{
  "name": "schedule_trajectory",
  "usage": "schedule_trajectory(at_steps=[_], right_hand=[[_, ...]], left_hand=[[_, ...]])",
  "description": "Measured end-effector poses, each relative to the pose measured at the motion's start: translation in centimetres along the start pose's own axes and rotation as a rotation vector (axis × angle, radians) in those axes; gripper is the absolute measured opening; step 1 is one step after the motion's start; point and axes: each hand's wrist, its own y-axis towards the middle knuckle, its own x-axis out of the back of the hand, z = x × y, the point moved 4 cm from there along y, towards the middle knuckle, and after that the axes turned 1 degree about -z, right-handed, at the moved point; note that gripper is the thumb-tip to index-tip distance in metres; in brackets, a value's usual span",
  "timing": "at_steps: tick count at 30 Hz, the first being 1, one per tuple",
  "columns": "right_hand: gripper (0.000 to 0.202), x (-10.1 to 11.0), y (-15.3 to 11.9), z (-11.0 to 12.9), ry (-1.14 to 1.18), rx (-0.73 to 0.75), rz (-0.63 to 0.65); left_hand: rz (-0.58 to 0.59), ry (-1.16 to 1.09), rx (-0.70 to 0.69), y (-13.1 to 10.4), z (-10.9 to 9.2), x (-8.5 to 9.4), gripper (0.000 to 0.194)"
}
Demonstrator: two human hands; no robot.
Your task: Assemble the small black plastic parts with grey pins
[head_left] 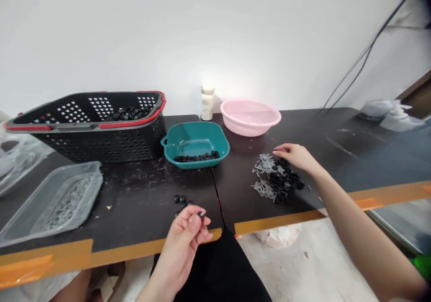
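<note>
My left hand (183, 243) is raised at the table's front edge, thumb and fingers closed on a small black part (201, 214). Behind it, several round black pieces (179, 199) lie on the dark table. My right hand (293, 155) reaches over a pile of black parts (286, 181), its fingertips pinched together; what they hold, if anything, is too small to make out. Grey metal pins (264, 189) lie along the pile's left side. The teal basin (193, 136), with black pieces in its bottom, stands behind my left hand.
A black basket (97, 142) with red handles holds black parts at the back left. In front of it is a clear tray (90, 176) of metal pieces. A white bottle (207, 103) and a pink basket (249, 118) stand near the wall. Orange tape (276, 221) runs along the table edge.
</note>
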Motion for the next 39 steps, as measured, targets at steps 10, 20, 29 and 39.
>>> schedule_trajectory(at_steps=[10, 20, 29, 39], right_hand=[[0.040, -4.5, -14.9, 15.8, 0.713, 0.361, 0.328], [0.027, -6.5, -18.3, 19.4, 0.955, 0.621, 0.245], [0.037, -7.0, -18.9, 20.1, 1.147, 0.489, 0.345], [0.037, -6.9, -19.6, 19.8, 1.311, 0.432, 0.377]], left_hand=[[0.028, 0.187, -0.345, -0.9, -1.9, -1.2, 0.027], [-0.026, 0.266, -0.538, -3.8, -3.2, -2.3, 0.020], [-0.030, 0.242, -0.438, -3.8, -3.9, -3.2, 0.021], [0.034, 0.165, -0.408, -3.8, -3.5, -3.2, 0.023]])
